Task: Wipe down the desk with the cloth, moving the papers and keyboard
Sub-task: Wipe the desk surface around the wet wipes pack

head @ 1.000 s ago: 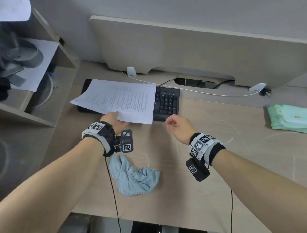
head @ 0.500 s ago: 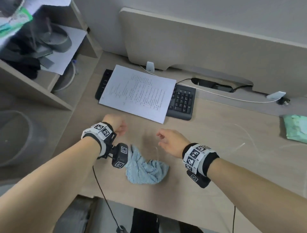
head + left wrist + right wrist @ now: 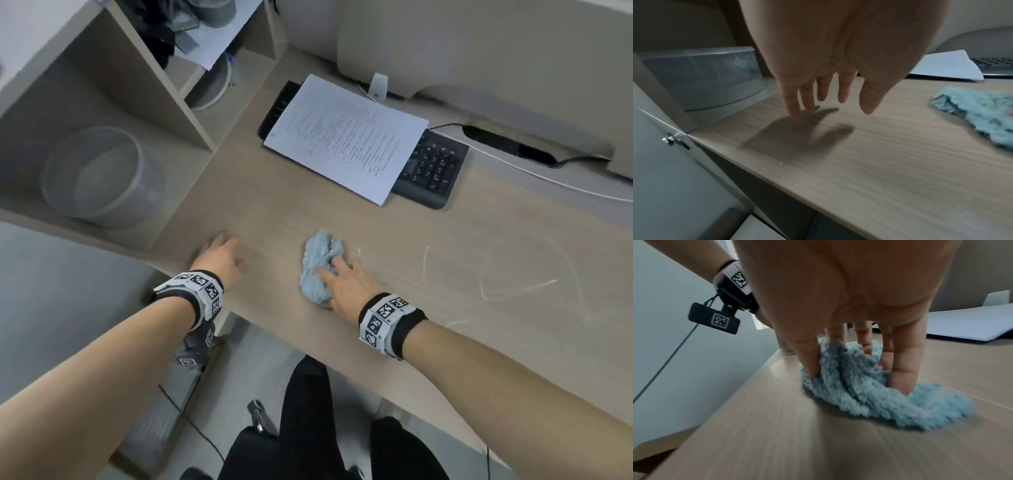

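right hand point(image 3: 849, 308) down on the blue cloth point(image 3: 869, 386), fingers dug in and bunching it on the desk point(image 3: 428, 260) | left hand point(image 3: 219, 257) beside it, loose, holding nothing | we see papers point(image 3: 346, 137) beyond, lying on the keyboard point(image 3: 435, 168)

Office: desk point(image 3: 308, 219), keyboard point(image 3: 433, 168), printed papers point(image 3: 346, 137), shelf cubbies point(image 3: 191, 113).
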The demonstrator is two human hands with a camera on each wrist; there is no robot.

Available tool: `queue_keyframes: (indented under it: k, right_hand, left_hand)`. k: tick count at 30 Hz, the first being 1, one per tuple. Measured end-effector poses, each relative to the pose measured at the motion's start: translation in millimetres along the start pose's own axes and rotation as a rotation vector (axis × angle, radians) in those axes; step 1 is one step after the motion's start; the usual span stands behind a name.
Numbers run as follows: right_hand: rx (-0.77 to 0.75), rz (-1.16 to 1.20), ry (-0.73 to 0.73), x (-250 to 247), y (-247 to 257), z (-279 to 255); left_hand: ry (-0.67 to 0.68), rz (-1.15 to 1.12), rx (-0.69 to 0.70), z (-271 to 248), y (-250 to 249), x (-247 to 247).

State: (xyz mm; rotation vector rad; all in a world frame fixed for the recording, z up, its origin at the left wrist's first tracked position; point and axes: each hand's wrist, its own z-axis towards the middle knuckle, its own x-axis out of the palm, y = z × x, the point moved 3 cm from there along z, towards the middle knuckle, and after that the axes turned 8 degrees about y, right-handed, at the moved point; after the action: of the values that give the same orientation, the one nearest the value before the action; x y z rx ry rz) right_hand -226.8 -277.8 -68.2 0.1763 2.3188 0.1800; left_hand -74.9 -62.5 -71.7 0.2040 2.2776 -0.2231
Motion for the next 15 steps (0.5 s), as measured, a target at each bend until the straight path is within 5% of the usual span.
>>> queue_keyframes:
  k: [8, 15]
  right_hand:
    - [0.281, 0.145, -0.11, -29.6, -80.0, 3.0]
    - [0.001, -0.064, -0.02, 7.8, -17.0, -0.5]
  left_hand:
    - [-0.014, -0.018, -0.027, 1.5, -11.3, 12.1]
    - [-0.023, -0.018, -0.039, 3.9, -14.7, 11.3]
